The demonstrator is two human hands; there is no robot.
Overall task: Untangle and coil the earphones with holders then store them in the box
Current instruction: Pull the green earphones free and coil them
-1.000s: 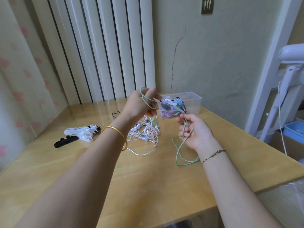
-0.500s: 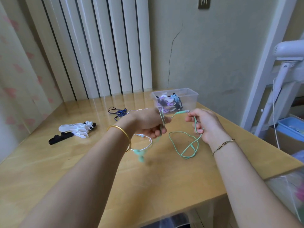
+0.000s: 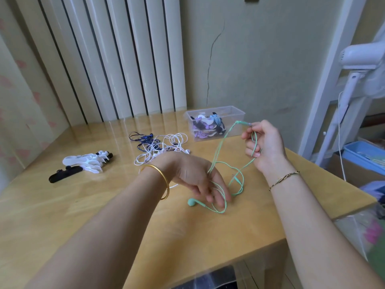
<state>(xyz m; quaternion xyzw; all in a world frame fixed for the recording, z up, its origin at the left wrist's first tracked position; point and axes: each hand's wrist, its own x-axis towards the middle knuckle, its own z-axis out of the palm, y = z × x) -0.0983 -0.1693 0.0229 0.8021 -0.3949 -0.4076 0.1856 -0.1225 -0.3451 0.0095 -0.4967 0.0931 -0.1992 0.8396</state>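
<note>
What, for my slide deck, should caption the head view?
Right hand grips the green earphones near the plug; left hand amid their loops over the table.

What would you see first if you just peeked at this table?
The bright green earphones jump out: the right hand pinches one end up high, while the cord droops in loops over the left hand near the middle of the table. Behind them lies a tangle of white cords, and a clear box holding more earphones sits at the far edge.
</note>
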